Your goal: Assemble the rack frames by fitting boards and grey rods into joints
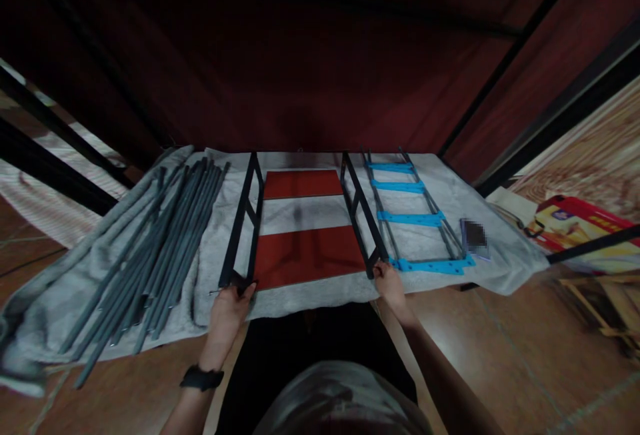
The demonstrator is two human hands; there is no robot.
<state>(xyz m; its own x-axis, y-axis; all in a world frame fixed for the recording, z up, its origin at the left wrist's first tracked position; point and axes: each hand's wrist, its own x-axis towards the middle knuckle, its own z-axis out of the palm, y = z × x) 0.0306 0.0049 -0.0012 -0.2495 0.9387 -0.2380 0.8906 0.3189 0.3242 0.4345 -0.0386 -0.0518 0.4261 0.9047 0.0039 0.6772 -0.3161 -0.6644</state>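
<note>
In front of me on the cloth stands a black-framed rack with two red-brown panels, the nearer panel [310, 255] wider than the farther panel [303, 184]. My left hand [230, 308] grips the near end of its left black side frame [240, 222], thumb toward the panel. A thin dark piece pokes out beside those fingers, too small to name. At the near end of the right black side frame [365, 212], my right hand [389, 283] has its fingers closed on the corner. Just right of that hand lies a blue perforated strip [435, 266], part of a ladder-like assembly with grey rods.
Many grey tubes [165, 248] lie in a loose pile on the left of the grey cloth [200, 295]. A small pixelated item [475, 238] is at the right. A red and yellow box [580, 232] stands beyond the table's right edge. Black posts frame both sides.
</note>
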